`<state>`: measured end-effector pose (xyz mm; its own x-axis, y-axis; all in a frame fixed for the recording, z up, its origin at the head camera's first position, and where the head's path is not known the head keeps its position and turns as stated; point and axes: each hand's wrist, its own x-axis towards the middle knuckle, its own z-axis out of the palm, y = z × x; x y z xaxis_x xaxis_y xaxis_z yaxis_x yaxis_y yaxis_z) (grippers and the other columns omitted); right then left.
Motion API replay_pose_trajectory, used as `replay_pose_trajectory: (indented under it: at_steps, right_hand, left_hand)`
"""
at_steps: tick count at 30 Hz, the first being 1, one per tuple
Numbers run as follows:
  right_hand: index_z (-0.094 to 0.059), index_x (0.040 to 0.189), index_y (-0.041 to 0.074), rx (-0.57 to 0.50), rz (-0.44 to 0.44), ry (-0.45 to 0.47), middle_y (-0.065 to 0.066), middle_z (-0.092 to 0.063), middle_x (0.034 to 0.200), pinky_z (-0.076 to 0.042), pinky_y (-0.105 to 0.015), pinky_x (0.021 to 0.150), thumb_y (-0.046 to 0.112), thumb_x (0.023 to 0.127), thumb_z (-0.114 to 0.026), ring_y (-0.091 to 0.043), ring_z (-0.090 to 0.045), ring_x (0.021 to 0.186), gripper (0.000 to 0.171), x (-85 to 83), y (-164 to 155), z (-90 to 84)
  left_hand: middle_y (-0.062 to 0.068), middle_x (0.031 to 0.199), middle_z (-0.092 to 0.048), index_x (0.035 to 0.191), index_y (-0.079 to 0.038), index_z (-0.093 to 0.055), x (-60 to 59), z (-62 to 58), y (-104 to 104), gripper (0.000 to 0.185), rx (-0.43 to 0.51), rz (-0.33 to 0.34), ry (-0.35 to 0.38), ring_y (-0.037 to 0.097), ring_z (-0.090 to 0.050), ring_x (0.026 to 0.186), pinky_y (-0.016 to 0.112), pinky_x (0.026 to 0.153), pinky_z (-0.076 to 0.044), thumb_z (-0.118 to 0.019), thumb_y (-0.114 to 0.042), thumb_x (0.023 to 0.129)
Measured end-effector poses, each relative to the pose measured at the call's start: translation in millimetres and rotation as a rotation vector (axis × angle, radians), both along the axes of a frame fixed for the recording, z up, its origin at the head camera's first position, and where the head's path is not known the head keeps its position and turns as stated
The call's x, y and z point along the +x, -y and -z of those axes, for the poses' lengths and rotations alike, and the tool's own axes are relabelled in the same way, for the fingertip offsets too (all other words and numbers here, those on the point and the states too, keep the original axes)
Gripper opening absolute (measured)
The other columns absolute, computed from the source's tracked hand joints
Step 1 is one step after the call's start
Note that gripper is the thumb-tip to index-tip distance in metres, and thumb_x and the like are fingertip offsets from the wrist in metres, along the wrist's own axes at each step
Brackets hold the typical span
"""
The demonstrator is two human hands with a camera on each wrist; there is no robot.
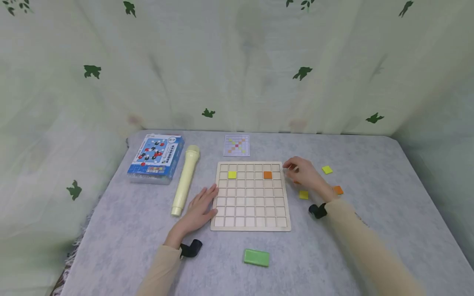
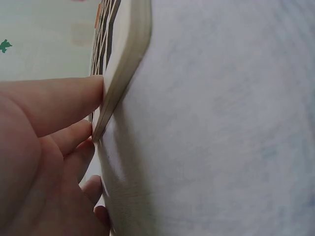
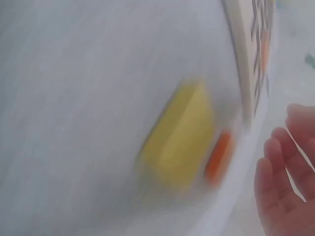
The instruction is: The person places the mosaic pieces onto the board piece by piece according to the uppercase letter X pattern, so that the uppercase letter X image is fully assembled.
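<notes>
The flat green rectangular block (image 1: 256,257) lies on the grey counter (image 1: 111,230) before the square wooden grid board (image 1: 251,195). The left hand (image 1: 200,207), fingers straight, presses the board's left edge. The right hand (image 1: 304,172) hovers loosely spread beside its right edge, near loose yellow tiles (image 1: 303,195)

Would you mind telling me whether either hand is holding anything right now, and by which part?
Nothing is gripped. The left hand rests its straight fingers against the left edge of the wooden grid board; the right hand hovers open beside the board's right edge.
</notes>
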<state>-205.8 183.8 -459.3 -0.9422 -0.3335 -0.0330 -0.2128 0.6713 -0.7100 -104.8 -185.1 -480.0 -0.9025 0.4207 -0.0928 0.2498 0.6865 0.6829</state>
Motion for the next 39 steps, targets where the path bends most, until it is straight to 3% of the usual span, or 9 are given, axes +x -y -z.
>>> replay_pose_trajectory:
  at_steps: [8, 16, 20, 24, 29, 39]
  right_hand:
    - [-0.065, 0.104, -0.001, 0.034, 0.039, -0.013, -0.012, -0.064, 0.101, -0.050, -0.045, 0.082, 0.001, 0.088, -0.064, -0.028, -0.058, 0.092, 0.016, 21.7, -49.6, 2.2]
    - [-0.066, 0.105, 0.008, 0.044, -0.054, 0.059, -0.003, -0.062, 0.104, -0.047, -0.044, 0.088, 0.008, 0.087, -0.069, -0.023, -0.057, 0.096, 0.018, 53.9, -63.8, 7.8]
    - [-0.064, 0.105, 0.008, 0.089, -0.105, 0.017, -0.002, -0.060, 0.104, -0.047, -0.042, 0.086, 0.005, 0.083, -0.072, -0.022, -0.056, 0.096, 0.024, 60.1, -58.6, 9.9]
    - [-0.063, 0.102, 0.007, 0.143, -0.117, -0.028, -0.001, -0.059, 0.100, -0.048, -0.039, 0.080, 0.002, 0.081, -0.072, -0.019, -0.055, 0.090, 0.023, 59.1, -51.2, 10.1]
    - [-0.065, 0.101, 0.008, 0.114, -0.126, -0.047, 0.001, -0.059, 0.097, -0.048, -0.036, 0.078, 0.004, 0.082, -0.071, -0.017, -0.055, 0.088, 0.021, 51.8, -33.9, 4.8]
    - [-0.065, 0.102, 0.006, 0.047, -0.220, -0.015, 0.001, -0.059, 0.096, -0.047, -0.034, 0.081, 0.005, 0.082, -0.070, -0.018, -0.055, 0.091, 0.021, 26.9, 51.3, -6.9]
  left_hand:
    - [0.012, 0.159, -0.013, 0.151, -0.003, -0.022, 0.0, 1.4, 0.4, 0.064, 0.005, -0.002, 0.001, 0.037, -0.001, 0.143, 0.062, 0.108, -0.005, -0.053, -0.016, 0.097]
    - [0.012, 0.158, -0.013, 0.151, -0.002, -0.022, 0.5, 1.6, 0.4, 0.064, 0.011, -0.003, -0.003, 0.038, -0.002, 0.143, 0.063, 0.107, -0.005, -0.053, -0.016, 0.097]
    - [0.012, 0.158, -0.013, 0.151, -0.002, -0.022, -0.1, 2.2, 0.2, 0.064, 0.005, -0.005, -0.004, 0.037, -0.002, 0.143, 0.063, 0.107, -0.006, -0.053, -0.016, 0.097]
    - [0.011, 0.159, -0.013, 0.151, -0.003, -0.022, -0.5, 2.8, -0.2, 0.064, 0.006, -0.005, -0.002, 0.037, -0.001, 0.143, 0.062, 0.107, -0.005, -0.053, -0.016, 0.097]
    - [0.012, 0.158, -0.014, 0.151, -0.002, -0.023, 0.0, 1.9, -0.2, 0.064, 0.021, -0.012, 0.000, 0.037, -0.002, 0.143, 0.061, 0.108, -0.004, -0.054, -0.013, 0.096]
    - [0.011, 0.159, -0.013, 0.152, -0.003, -0.022, 0.0, 1.7, -0.9, 0.065, 0.019, -0.015, 0.011, 0.036, -0.001, 0.144, 0.060, 0.109, -0.004, -0.054, -0.013, 0.096]
